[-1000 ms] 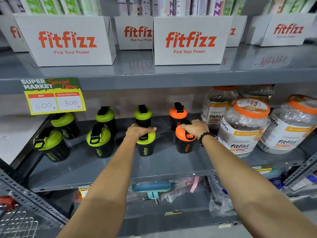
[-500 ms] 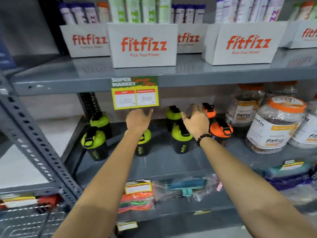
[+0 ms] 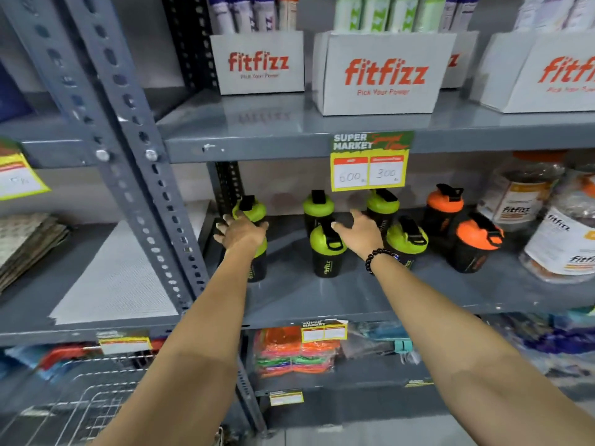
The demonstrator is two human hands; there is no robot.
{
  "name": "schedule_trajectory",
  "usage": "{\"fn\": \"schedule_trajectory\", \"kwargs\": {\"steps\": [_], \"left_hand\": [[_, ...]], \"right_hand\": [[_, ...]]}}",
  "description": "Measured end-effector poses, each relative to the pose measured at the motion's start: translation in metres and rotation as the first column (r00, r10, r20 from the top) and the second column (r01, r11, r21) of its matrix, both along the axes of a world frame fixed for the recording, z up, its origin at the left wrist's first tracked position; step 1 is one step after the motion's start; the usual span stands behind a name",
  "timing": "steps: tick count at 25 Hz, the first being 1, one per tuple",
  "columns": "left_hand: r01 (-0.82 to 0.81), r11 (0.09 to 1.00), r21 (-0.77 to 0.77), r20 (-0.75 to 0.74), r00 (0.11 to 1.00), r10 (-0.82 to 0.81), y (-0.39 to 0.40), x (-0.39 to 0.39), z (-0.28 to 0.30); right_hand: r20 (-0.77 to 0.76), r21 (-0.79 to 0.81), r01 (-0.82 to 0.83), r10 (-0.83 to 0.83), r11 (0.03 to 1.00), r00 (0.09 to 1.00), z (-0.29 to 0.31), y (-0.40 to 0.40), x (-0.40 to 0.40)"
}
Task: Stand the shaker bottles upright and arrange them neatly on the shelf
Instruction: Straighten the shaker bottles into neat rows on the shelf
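Black shaker bottles stand upright in two rows on the grey middle shelf (image 3: 322, 300). The back row has three green-lidded bottles (image 3: 317, 206) and one orange-lidded bottle (image 3: 444, 204). My left hand (image 3: 240, 233) is draped over the lid of the front-left green bottle (image 3: 257, 265), fingers curled round it. Right of it stand a second green bottle (image 3: 326, 255), a third (image 3: 407, 243), and an orange-lidded one (image 3: 476, 244) that looks slightly tilted. My right hand (image 3: 357, 233) hovers with fingers spread, holding nothing, between the second and third front bottles.
A yellow price tag (image 3: 370, 165) hangs from the upper shelf just above the back row. Large fitfizz jars (image 3: 560, 239) crowd the shelf's right end. A perforated steel upright (image 3: 141, 175) stands at the left. White fitfizz boxes (image 3: 383, 72) sit above, packaged goods (image 3: 289, 352) below.
The view swung left. Both hands travelled left along the rows: the left from a middle green bottle to the front-left one, the right off the orange bottles to the green ones.
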State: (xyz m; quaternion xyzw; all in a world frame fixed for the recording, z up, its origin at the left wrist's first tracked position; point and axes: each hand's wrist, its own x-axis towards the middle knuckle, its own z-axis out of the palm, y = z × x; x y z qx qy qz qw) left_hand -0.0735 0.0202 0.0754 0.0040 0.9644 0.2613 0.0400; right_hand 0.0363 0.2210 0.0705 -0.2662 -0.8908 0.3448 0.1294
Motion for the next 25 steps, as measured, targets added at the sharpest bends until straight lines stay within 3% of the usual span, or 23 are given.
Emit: {"fn": "schedule_trajectory", "kwargs": {"steps": [3, 7, 25], "left_hand": [[-0.071, 0.988, 0.136, 0.119, 0.991, 0.054, -0.004, -0.010, -0.009], [-0.110, 0.971, 0.211, 0.158, 0.984, 0.077, -0.006, -0.013, -0.021], [-0.112, 0.969, 0.222, 0.136, 0.987, 0.083, -0.013, 0.004, -0.010]], "right_hand": [[0.085, -0.125, -0.031, 0.042, 0.992, 0.996, -0.004, -0.001, -0.007], [0.115, -0.220, -0.028, 0.054, 0.975, 0.992, -0.012, -0.005, -0.018], [0.130, -0.148, 0.041, -0.022, 0.988, 0.991, -0.004, -0.018, -0.018]]}}
